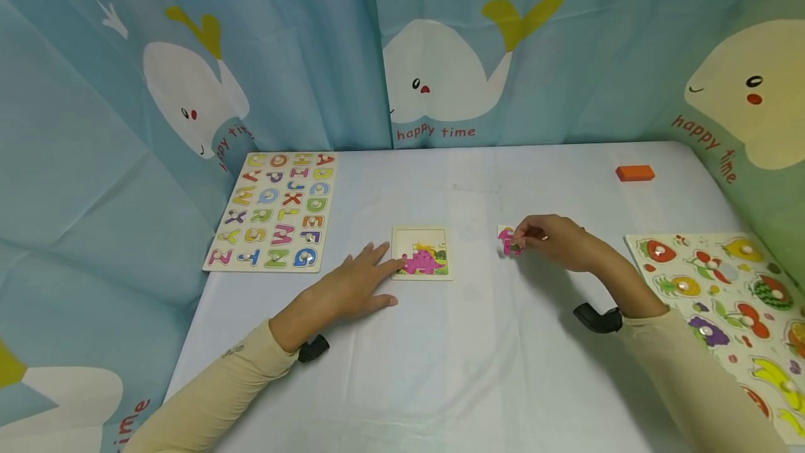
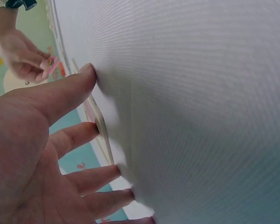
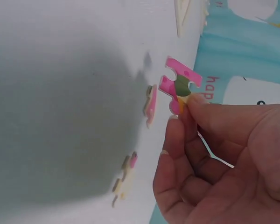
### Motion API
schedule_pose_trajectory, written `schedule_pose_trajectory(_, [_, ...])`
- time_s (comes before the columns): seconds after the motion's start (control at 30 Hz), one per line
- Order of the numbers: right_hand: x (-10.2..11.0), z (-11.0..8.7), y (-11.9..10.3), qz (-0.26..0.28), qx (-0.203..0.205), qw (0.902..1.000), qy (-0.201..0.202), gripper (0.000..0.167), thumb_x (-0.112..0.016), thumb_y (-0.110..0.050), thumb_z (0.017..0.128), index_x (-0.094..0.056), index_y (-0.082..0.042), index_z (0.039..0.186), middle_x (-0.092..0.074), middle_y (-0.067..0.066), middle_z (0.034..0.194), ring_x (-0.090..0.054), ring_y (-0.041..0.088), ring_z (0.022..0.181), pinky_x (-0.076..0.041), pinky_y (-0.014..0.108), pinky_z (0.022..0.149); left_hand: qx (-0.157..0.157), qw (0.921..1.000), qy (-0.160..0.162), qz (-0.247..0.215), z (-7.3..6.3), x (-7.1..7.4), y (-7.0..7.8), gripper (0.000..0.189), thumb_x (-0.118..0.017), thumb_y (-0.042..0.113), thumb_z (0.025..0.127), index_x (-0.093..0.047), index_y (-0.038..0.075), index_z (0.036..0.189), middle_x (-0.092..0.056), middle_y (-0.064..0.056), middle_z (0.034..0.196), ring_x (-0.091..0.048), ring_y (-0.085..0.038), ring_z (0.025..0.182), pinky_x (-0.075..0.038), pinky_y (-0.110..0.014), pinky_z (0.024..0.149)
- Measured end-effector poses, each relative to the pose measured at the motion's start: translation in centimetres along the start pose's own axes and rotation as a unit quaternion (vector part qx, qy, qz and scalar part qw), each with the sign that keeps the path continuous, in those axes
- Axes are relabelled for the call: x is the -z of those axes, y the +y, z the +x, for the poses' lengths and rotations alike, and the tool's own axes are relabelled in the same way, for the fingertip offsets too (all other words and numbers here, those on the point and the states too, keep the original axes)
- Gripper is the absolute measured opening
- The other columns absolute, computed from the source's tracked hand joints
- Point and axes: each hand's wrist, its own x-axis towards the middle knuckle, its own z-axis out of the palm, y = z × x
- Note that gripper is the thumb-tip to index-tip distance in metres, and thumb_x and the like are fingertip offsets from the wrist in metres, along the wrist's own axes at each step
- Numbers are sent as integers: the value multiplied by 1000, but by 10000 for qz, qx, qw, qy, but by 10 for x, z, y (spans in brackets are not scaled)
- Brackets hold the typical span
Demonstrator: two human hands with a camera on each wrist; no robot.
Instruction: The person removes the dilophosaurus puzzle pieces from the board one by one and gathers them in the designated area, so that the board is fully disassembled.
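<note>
In the head view a small square puzzle tray (image 1: 421, 279) lies on the table, with joined pieces showing a pink dinosaur (image 1: 423, 262) in its lower part. My left hand (image 1: 356, 284) rests beside it, fingers spread, the index fingertip on the tray's left edge. Off to the right of the tray, my right hand (image 1: 560, 242) pinches a pink and green jigsaw piece (image 3: 182, 86) between thumb and fingers, raised above the table. Two more jigsaw pieces lie under that hand in the right wrist view: a pink one (image 3: 150, 106) and a mostly pale one (image 3: 126, 177).
An alphabet puzzle board (image 1: 270, 212) lies at the left of the table. At the right is a fruit puzzle board (image 1: 723, 299), partly beneath the right forearm. An orange block (image 1: 635, 173) sits at the back right. Whale-print curtains (image 1: 302, 54) hang behind and at the sides.
</note>
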Motion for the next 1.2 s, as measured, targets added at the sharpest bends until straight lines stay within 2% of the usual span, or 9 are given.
schedule_pose_trajectory(0.2, [-8, 1, 5, 77, -36, 9997, -216, 7, -62, -3, 105, -68, -2, 104, -71, 3, 97, -64, 20, 95, -52, 26, 78, 16, 10000, -19, 36, 0, 1, 0, 73, -70, 47, 101, -40, 27, 164, -24, -15, 175, -20, -41, 161, -29, -65, 123])
schedule_pose_trajectory(0.43, [-22, 6, 2, -533, -43, 9983, 228, 4, -69, -4, 100, -69, 1, 100, -67, 8, 94, -60, 24, 89, -53, 41, 80, 47, 10000, -23, 49, 1, 2, 0, 73, -70, 47, 101, -40, 28, 165, -23, -14, 175, -19, -40, 162, -28, -64, 124])
schedule_pose_trajectory(0.63, [-29, 7, 0, -746, -34, 9959, 516, 5, -69, 1, 99, -68, 1, 103, -66, 12, 95, -60, 25, 88, -53, 42, 79, 17, 10000, -18, 24, -1, 4, 1, 74, -70, 47, 101, -40, 27, 165, -24, -14, 175, -19, -40, 162, -28, -64, 124])
schedule_pose_trajectory(0.77, [-31, 12, -11, -800, 158, 9943, 688, 9, -66, 2, 100, -67, 3, 109, -67, 15, 99, -61, 27, 90, -53, 44, 80, 9, 10000, -7, 27, -1, 5, 2, 73, -71, 46, 101, -41, 25, 164, -25, -15, 174, -20, -41, 161, -28, -65, 124])
schedule_pose_trajectory(0.93, [-38, 25, -33, -517, 200, 9957, 741, 19, -59, 4, 102, -66, 5, 120, -68, 21, 112, -65, 33, 100, -56, 47, 84, 18, 10000, 2, 41, -1, 4, 1, 72, -71, 46, 101, -42, 26, 164, -26, -16, 174, -22, -41, 161, -29, -65, 124])
schedule_pose_trajectory(1.2, [-71, 51, -58, -236, 592, 9960, 621, 28, -61, 7, 100, -64, 5, 127, -69, 20, 118, -67, 36, 109, -57, 51, 96, 41, 10000, -35, -33, -1, 3, 1, 72, -71, 46, 100, -41, 27, 164, -24, -15, 174, -20, -41, 161, -27, -64, 124])
